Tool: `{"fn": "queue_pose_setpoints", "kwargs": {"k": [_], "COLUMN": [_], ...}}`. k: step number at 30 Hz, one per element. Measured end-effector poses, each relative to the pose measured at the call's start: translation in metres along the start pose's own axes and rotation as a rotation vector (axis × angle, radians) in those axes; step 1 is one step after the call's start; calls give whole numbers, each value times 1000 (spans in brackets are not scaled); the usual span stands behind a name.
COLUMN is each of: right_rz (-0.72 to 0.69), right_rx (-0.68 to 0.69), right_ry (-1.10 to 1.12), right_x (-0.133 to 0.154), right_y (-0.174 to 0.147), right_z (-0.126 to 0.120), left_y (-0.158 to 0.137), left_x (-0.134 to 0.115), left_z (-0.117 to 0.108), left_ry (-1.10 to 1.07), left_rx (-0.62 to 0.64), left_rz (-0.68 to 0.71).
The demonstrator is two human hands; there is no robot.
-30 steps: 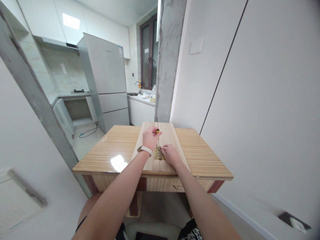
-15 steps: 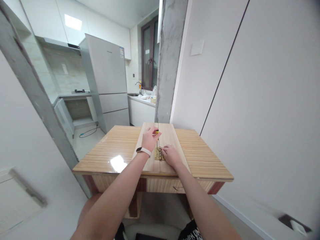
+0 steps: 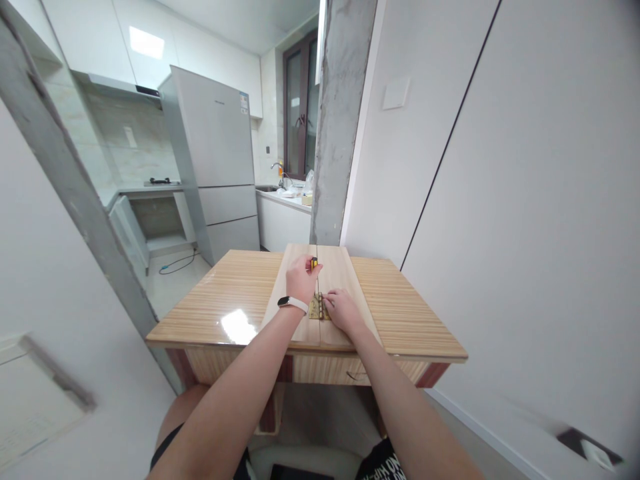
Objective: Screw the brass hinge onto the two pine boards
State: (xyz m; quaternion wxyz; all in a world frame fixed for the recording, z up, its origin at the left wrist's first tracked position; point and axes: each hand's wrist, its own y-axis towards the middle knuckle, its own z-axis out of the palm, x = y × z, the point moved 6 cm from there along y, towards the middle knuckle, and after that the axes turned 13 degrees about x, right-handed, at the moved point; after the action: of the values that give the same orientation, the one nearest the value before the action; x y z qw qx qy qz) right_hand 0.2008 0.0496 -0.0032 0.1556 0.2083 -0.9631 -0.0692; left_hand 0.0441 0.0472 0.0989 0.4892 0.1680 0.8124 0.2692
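My left hand point(image 3: 301, 275), with a white-banded fitness tracker at the wrist, is closed around the yellow-and-black handle of a screwdriver point(image 3: 314, 263). The screwdriver stands close to upright, its tip down toward a brass hinge point(image 3: 315, 310); whether the tip sits in a screw is too small to tell. The hinge lies over the seam between two pale wooden boards point(image 3: 333, 263). My right hand point(image 3: 341, 308) rests on the right-hand board, its bent fingertips on the hinge's right leaf and knuckle, covering part of that leaf.
Under the boards is a striped wooden table point(image 3: 410, 320) with a glossy top and a drawer point(image 3: 330, 370) in front. Beyond it stand a grey fridge point(image 3: 220, 140) and a sink counter point(image 3: 285, 213). A white wall point(image 3: 490, 233) is on the right.
My left wrist and forearm have shifted slightly right, turning a little about the screwdriver. My right hand stays on the hinge.
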Motion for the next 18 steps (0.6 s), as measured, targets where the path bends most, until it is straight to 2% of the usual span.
{"fn": "queue_pose_setpoints", "kwargs": {"k": [18], "right_rz": [-16], "right_rx": [-17], "right_ry": [-22], "right_x": [-3], "right_y": [3], "right_z": [3], "left_y": [7], "left_x": [4], "left_z": [2], "left_ry": [-51], "left_rx": [98], "left_rz": [-6]}}
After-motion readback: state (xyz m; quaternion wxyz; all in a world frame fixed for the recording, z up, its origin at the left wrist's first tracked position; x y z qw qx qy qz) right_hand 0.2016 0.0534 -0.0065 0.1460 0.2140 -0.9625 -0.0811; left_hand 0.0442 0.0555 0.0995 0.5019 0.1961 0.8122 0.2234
